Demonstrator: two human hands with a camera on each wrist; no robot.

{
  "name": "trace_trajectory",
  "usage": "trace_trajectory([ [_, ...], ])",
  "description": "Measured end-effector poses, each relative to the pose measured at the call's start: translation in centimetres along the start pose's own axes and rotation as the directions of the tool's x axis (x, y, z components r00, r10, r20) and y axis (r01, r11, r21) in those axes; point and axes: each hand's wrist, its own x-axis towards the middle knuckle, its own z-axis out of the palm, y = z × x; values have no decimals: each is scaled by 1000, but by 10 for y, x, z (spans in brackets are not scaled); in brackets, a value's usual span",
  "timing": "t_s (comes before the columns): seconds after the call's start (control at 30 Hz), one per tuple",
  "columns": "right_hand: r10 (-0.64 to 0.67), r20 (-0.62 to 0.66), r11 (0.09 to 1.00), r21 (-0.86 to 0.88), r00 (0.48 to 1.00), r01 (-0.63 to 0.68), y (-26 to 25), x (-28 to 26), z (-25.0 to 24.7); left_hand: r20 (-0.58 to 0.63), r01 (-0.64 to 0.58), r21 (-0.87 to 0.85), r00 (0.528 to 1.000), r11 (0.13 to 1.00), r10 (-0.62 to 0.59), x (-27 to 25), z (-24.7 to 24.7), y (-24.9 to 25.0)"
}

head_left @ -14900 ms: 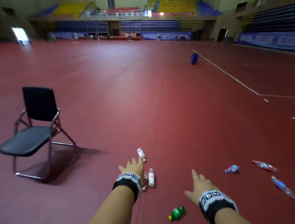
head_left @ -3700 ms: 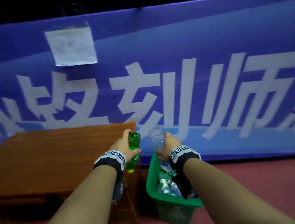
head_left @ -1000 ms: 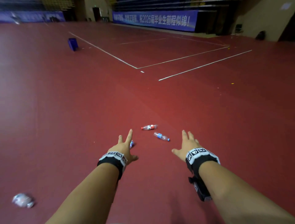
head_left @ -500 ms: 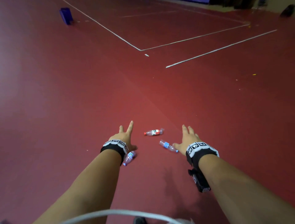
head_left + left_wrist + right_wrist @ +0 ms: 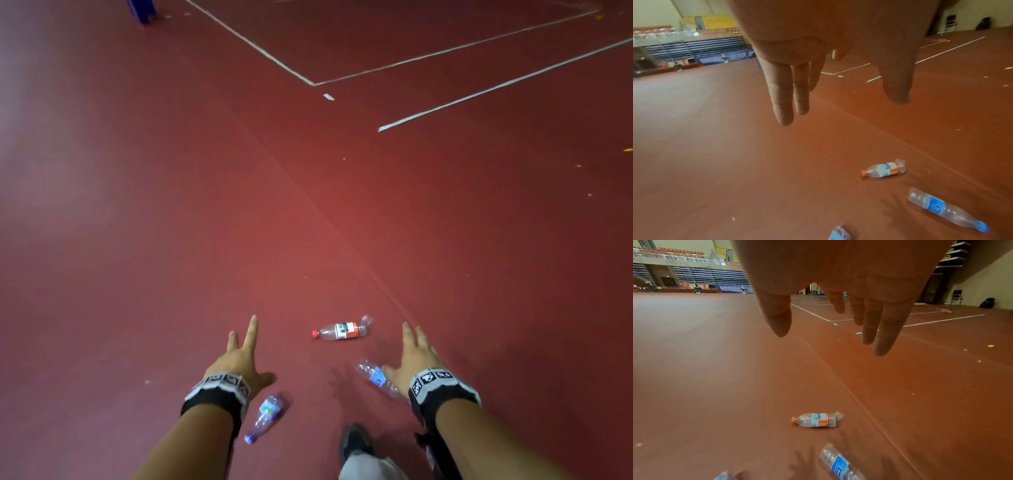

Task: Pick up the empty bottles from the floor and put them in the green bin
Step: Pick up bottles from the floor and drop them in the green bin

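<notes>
Three empty clear bottles lie on the red floor. A red-capped bottle [image 5: 340, 331] [image 5: 884, 169] [image 5: 817, 419] lies ahead, between my hands. A blue-labelled bottle [image 5: 376, 377] [image 5: 941, 207] [image 5: 838, 464] lies under my right hand [image 5: 412, 356], partly hidden by the wrist. A crushed blue-capped bottle [image 5: 265, 416] [image 5: 839, 234] lies just right of my left wrist. My left hand [image 5: 241, 349] hovers with fingers [image 5: 783, 97] spread and holds nothing. The right hand's fingers [image 5: 884, 331] are also straight and empty. The green bin is not in view.
White court lines [image 5: 479, 94] cross the floor far ahead. A blue box [image 5: 140, 10] stands at the top left. My shoe [image 5: 354, 442] is planted on the floor just behind the bottles. Folding chairs [image 5: 955, 296] stand by the far wall.
I have come closer to the bottles and my view has tipped down. Both empty hands now hang over them, the right one above the blue-labelled bottle.
</notes>
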Motion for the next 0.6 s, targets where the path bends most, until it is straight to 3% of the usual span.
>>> trace_trajectory([
  [0.13,20,26,998,-53,999,-19,23,136,85,16,83,-52,996,995,-82,126,97,-26],
  [0.27,57,33,993,-107,998,-54,60,238,190,23,104,-63,994,993,-103,225,206,-56],
  [0.37,62,61,985,-162,996,-51,86,290,266,23,103,-76,995,992,-102,277,284,-74],
  [0.47,26,102,979,-205,994,-4,101,316,328,106,128,-60,987,990,-121,304,346,-86],
  [0.6,29,107,981,-196,994,-7,104,350,366,191,108,6,976,994,-108,329,390,-90],
])
